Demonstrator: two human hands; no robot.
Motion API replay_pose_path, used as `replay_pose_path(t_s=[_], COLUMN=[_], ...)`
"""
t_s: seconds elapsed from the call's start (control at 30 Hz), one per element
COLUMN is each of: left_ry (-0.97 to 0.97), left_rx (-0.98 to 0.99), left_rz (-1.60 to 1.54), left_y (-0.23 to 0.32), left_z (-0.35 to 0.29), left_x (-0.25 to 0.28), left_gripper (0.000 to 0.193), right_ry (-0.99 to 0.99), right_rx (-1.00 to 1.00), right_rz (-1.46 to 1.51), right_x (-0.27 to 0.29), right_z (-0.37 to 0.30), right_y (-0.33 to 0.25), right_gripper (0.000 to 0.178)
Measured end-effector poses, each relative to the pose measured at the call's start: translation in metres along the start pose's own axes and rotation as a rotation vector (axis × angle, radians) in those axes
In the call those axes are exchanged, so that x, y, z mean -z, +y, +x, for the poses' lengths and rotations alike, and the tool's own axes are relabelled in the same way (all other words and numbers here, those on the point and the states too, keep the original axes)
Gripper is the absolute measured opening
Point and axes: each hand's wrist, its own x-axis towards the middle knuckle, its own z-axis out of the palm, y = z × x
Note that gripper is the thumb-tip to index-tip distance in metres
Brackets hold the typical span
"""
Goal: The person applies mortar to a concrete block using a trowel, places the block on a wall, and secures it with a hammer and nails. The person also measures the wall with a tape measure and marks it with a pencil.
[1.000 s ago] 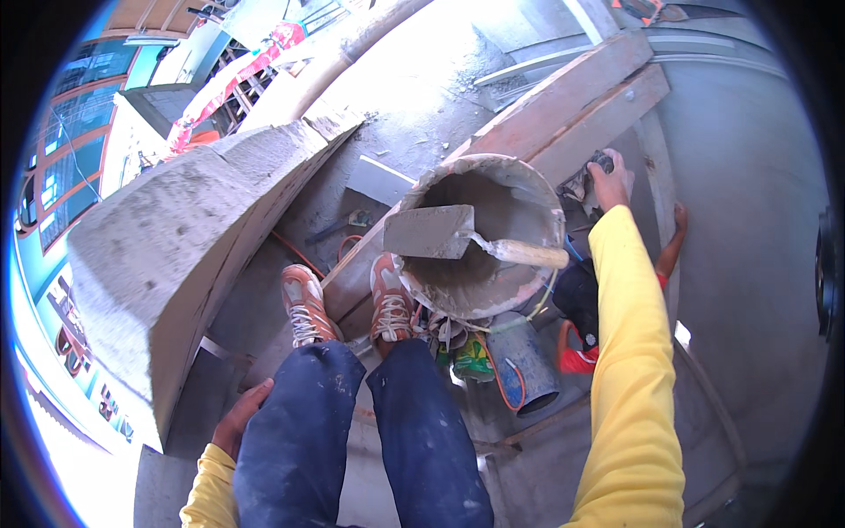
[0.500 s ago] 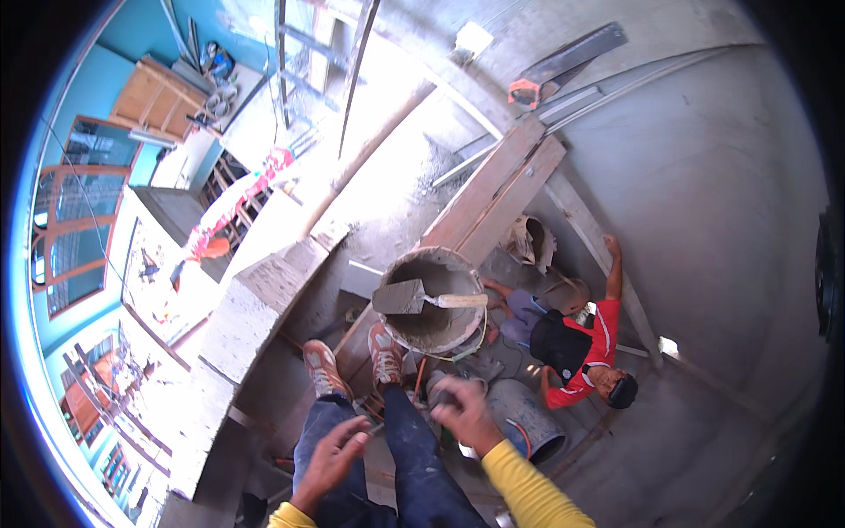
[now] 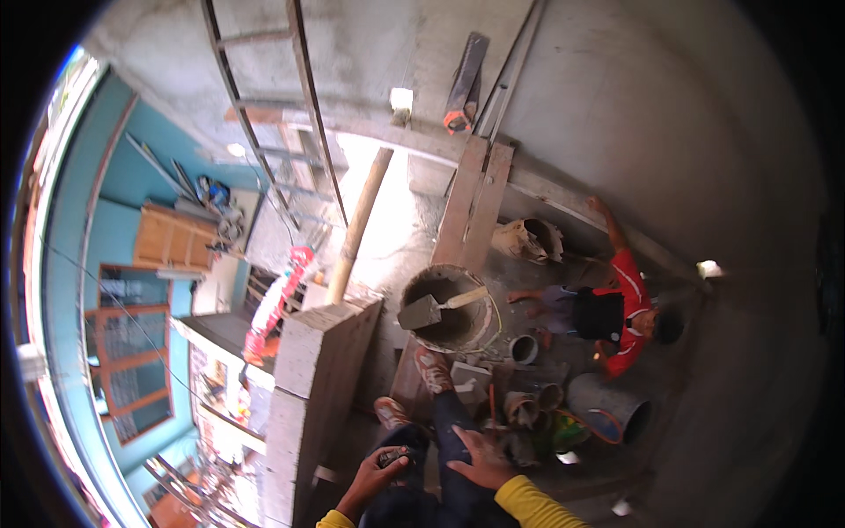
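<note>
My left hand [image 3: 371,480] is closed around a small dark object [image 3: 393,457], held over my lap; its kind is too unclear to name. My right hand [image 3: 482,459] lies with its fingers spread on my right thigh, holding nothing. Beyond my shoes a round bucket [image 3: 483,327] stands on the planks, with grey mortar [image 3: 458,331] inside. Across its top rests a trowel [image 3: 422,313], its grey blade to the left and its pale handle pointing right.
Long planks [image 3: 463,198] run away past the bucket. A concrete block ledge [image 3: 304,352] rises on my left. Below right, a person in a red and black shirt [image 3: 623,304] reaches up to a beam [image 3: 563,194]. A large pipe-like drum [image 3: 607,405] and a ladder [image 3: 304,84] are also in view.
The view has swung, showing more of the wall ahead. My left hand has closed round the small dark object. My right hand, raised before, has come down onto my thigh.
</note>
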Motion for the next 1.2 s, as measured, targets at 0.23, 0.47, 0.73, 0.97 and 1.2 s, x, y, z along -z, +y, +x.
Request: replay_pose_path(t_s=[0.23,0.47,0.73,0.97,1.2], left_ry=[0.152,0.176,0.125,0.143,0.041], left_rx=[-0.003,-0.045,-0.136,-0.255,-0.448], left_rz=[0.192,0.284,0.332,0.151,0.188], left_y=[-0.008,-0.004,0.044,0.056,0.113], left_z=[-0.053,-0.08,-0.125,-0.181,-0.242], left_x=[0.054,0.078,0.041,0.026,-0.034], left_gripper=[0.048,0.048,0.043,0.04,0.059], right_ry=[-0.168,-0.132,-0.12,-0.222,0.252], right_rx=[-0.199,-0.16,-0.082,-0.022,0.497], right_rz=[0.587,0.717,0.556,-0.007,0.151], right_x=[-0.026,-0.024,0.007,0.066,0.14], right_z=[-0.06,-0.086,-0.104,-0.092,-0.098], right_y=[0.035,0.027,0.014,-0.038,-0.214], right_gripper=[0.093,0.088,0.086,0.068,0.028])
